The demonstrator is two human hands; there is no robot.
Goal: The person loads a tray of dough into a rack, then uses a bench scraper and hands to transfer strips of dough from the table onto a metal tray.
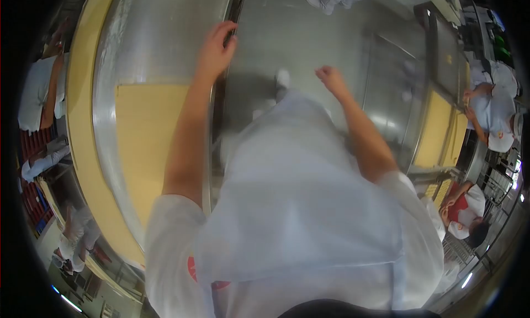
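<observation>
Apparently a commercial kitchen: steel counter [165,33], pale apron [309,218], capped co-worker [496,115]

Glossy metal worktop [165,42], smooth matt panel [144,136], cloth sleeve [174,224]

Steel worktable [165,33]: grey, flat-topped, standing along the left side; metal surface bare beyond the sheet, with whitish streaks near its far left border. Yellow sheet [146,141]: pale, plain, straight-edged and squared at the visible far left corner, lying flat on the nearer part of the top. Its right portion is partly hidden, and its material cannot be determined.
</observation>
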